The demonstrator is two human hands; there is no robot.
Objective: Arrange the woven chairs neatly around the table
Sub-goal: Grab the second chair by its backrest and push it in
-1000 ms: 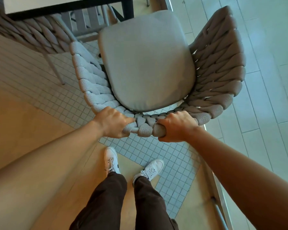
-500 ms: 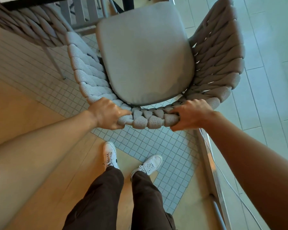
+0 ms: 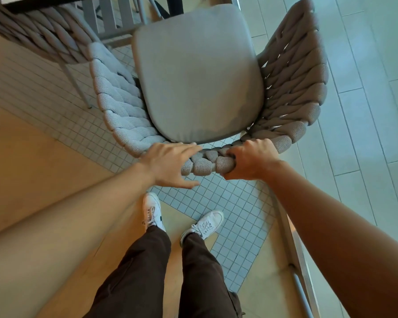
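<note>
Here the chair (image 3: 198, 74) stands on the small-tile floor (image 3: 44, 92), its seat cushion turned toward the table (image 3: 44, 0), whose dark edge shows at the top of the view, so the chair looks close to tucked in but not yet fully under. The right hand (image 3: 251, 160) is clenched around the thick woven cord of the backrest's top rim, fingers wrapped under and thumb over, a grip that suits pushing or steering the chair from behind. The left hand (image 3: 170, 165) lies flat on the same rim, fingers spread and straight, thumb hanging free below; it clasps nothing and seems only to steady or press. Holding the top of the back makes sense: it is the nearest part to the standing person and gives leverage to swing the legs straight. A second chair (image 3: 35, 35) of the same weave sits at the left, its back just beside this chair's left arm, so any further push probably needs care to keep the two from rubbing. Below, both shoes (image 3: 153, 214) are planted behind the chair on the tile and wood. No brand, label or readable writing shows anywhere; a dark mark on one shoe is too small to make out.
</note>
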